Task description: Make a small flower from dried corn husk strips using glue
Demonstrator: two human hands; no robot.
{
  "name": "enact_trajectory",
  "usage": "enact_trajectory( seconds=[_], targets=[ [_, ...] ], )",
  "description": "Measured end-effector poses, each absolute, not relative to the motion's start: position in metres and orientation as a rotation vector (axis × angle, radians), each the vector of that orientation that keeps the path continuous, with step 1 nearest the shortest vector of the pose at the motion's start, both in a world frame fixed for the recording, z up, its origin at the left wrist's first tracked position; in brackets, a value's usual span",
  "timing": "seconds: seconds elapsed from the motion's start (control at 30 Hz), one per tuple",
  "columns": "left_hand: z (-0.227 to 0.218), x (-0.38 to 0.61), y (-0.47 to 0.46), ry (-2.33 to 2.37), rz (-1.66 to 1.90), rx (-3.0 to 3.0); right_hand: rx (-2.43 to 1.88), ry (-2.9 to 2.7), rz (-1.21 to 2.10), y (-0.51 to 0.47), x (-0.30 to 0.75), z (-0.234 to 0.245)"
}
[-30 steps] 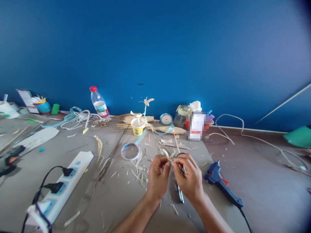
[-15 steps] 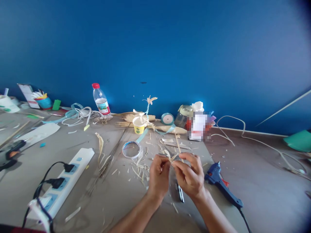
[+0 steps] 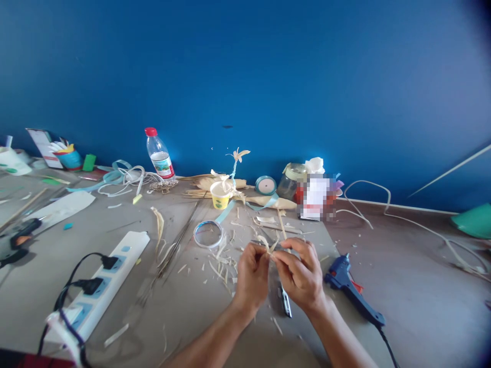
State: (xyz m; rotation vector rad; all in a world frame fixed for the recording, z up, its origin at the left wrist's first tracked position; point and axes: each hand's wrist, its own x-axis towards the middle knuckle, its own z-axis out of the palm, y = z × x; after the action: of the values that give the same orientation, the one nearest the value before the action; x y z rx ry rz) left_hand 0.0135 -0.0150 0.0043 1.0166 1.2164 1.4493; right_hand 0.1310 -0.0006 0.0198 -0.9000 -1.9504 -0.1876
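Between my hands is a small piece made of pale dried husk strips (image 3: pixel 264 242), with a few curled tips sticking up. My left hand (image 3: pixel 252 273) pinches its base from the left, thumb and fingers pressed together. From the right, my right hand (image 3: pixel 301 271) pinches the same base, fingertips almost meeting the left ones. The exact grip is partly hidden by the fingers. A thin pale stick (image 3: pixel 282 225) lies just beyond my right fingers. Below the hands, a utility knife (image 3: pixel 286 301) rests on the table. Husk scraps (image 3: pixel 222 263) are scattered to the left.
A blue glue gun (image 3: pixel 355 291) lies at right, a power strip (image 3: pixel 103 286) with plugs at left. Behind stand a yellow cup (image 3: pixel 220 200) with a husk flower (image 3: pixel 240 155), a bottle (image 3: pixel 160 158), a jar (image 3: pixel 290 181) and a ribbon spool (image 3: pixel 265 185). A tape roll (image 3: pixel 207 234) lies nearer.
The husk tips between my fingers stand a little more upright and apart. Both hands stay pinched in nearly the same place; the view has shifted slightly.
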Motion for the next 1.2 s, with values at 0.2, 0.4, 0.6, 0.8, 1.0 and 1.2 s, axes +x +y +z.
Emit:
enact_trajectory(
  seconds=[0.2,0.4,0.6,0.8,1.0,1.2],
  targets=[
    [0.002,0.014,-0.015,1.232,1.502,1.052,-0.842,-1.995,-0.252,-0.005,0.13,0.024],
    [0.004,0.01,-0.015,1.216,1.549,1.082,-0.801,-2.047,-0.322,-0.009,0.127,0.028],
    [0.006,0.011,-0.015,1.133,1.605,1.01,-0.785,-2.114,-0.313,-0.009,0.13,0.026],
    [0.002,0.007,-0.012,1.143,1.607,1.0,-0.689,-2.173,-0.126,-0.02,0.132,0.027],
    [-0.001,0.006,-0.008,1.162,1.646,0.944,-0.974,-1.462,0.453,-0.012,0.138,0.026],
    [-0.002,0.004,-0.013,1.231,1.584,1.204,-1.108,-1.066,1.215,0.005,0.131,0.014]
  ],
)
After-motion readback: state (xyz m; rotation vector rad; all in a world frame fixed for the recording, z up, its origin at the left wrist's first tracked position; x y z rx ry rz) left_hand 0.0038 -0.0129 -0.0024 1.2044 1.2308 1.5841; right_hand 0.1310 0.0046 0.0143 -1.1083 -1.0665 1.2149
